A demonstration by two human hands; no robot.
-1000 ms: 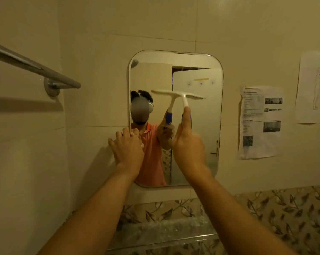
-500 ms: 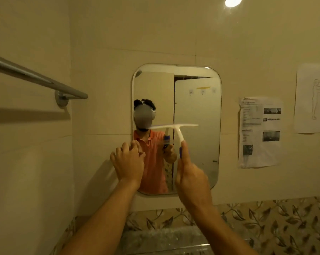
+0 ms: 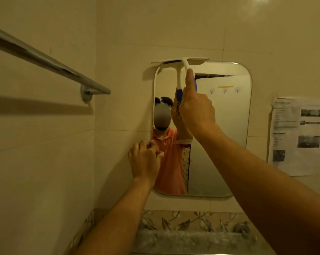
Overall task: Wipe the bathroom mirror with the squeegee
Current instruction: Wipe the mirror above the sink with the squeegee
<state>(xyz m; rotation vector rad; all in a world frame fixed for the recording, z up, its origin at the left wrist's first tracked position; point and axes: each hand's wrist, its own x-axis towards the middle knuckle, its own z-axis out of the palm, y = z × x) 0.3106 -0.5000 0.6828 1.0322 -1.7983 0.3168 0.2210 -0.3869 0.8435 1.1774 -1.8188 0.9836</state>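
A rounded rectangular mirror (image 3: 225, 137) hangs on the tiled wall ahead. My right hand (image 3: 194, 107) grips the blue handle of a white squeegee (image 3: 181, 70), thumb stretched up along the handle. The squeegee's blade lies level across the mirror's top left edge, partly over the wall. My left hand (image 3: 145, 161) rests with curled fingers against the mirror's left edge, lower down, holding nothing. The mirror reflects a person in an orange shirt and a door.
A metal towel bar (image 3: 50, 61) sticks out from the left wall at head height. Printed paper sheets (image 3: 297, 137) are stuck to the wall right of the mirror. Below runs a leaf-patterned tile band (image 3: 192, 219) and a shelf (image 3: 192, 240).
My right hand first dragged the squeegee down the mirror's left half, then lifted it to the mirror's top edge. My left hand stayed at the mirror's left edge.
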